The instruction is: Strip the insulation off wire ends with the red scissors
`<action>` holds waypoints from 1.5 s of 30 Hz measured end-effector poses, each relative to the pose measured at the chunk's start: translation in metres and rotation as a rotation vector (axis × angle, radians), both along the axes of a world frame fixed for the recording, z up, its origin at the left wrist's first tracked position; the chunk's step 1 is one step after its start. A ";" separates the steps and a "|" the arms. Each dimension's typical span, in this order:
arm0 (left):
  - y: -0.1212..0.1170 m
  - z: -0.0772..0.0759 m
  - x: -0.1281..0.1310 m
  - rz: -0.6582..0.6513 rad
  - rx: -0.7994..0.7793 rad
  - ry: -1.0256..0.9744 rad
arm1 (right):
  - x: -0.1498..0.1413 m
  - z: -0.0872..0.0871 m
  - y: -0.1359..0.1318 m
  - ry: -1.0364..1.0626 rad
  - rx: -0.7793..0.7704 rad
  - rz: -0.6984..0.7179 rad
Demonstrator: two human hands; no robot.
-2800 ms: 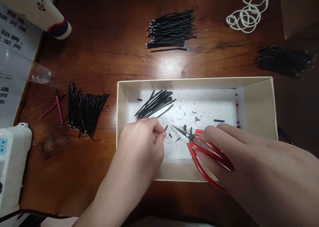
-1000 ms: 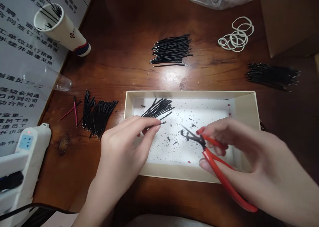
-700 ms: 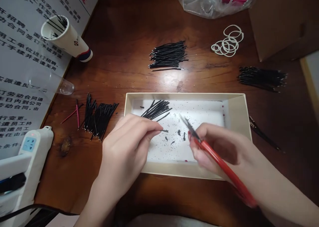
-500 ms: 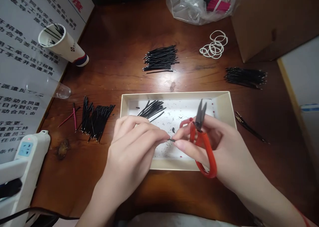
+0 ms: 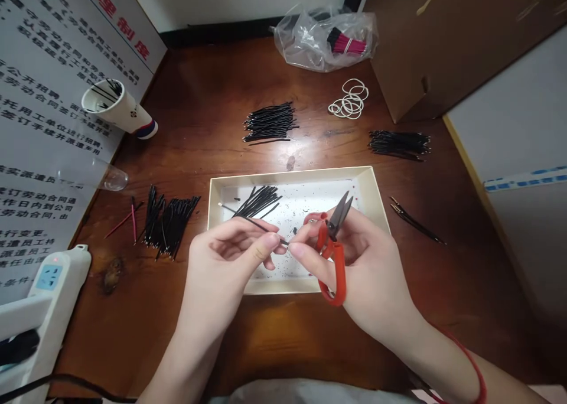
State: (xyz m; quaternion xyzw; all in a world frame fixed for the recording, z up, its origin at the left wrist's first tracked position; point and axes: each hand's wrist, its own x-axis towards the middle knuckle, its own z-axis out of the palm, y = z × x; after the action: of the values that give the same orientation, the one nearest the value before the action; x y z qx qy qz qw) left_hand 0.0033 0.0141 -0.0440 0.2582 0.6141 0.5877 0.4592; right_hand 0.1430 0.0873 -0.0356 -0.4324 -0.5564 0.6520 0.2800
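Between thumb and fingers, my left hand pinches a thin black wire, which slants up to the left with a pale tip. My right hand pinches the wire's other end with thumb and forefinger. It also carries red-handled scissors in the palm, blades pointing up and slightly parted, clear of the wire. Both hands are over a shallow cream box with a white bottom. Inside it, a fanned bundle of black wires lies at the left, and small dark scraps are scattered about.
Piles of black wires lie left of the box, behind it and to the right. White rubber bands, a plastic bag, a cardboard box, a paper cup and a power strip stand around.
My right hand has come in to the left hand, the scissors swinging upright in its palm, and now pinches the wire's end. My left hand has turned, showing more wire. The view has tilted up.
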 end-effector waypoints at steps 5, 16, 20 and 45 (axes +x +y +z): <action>0.003 0.000 -0.007 0.092 0.040 -0.067 | 0.014 0.002 0.002 -0.027 0.049 0.132; 0.007 0.001 -0.018 0.239 0.030 -0.037 | 0.021 0.002 0.004 -0.169 -0.222 0.562; 0.005 0.003 -0.017 0.238 0.015 -0.041 | 0.019 -0.003 0.005 -0.167 -0.267 0.536; 0.003 0.005 -0.019 0.216 -0.011 0.062 | 0.015 0.000 0.007 -0.123 -0.357 0.520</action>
State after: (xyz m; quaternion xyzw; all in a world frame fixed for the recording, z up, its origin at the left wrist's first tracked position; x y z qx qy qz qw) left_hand -0.0159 0.0167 -0.0393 0.2059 0.6556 0.6221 0.3753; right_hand 0.1584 0.0948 -0.0351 -0.3565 -0.5407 0.7618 -0.0105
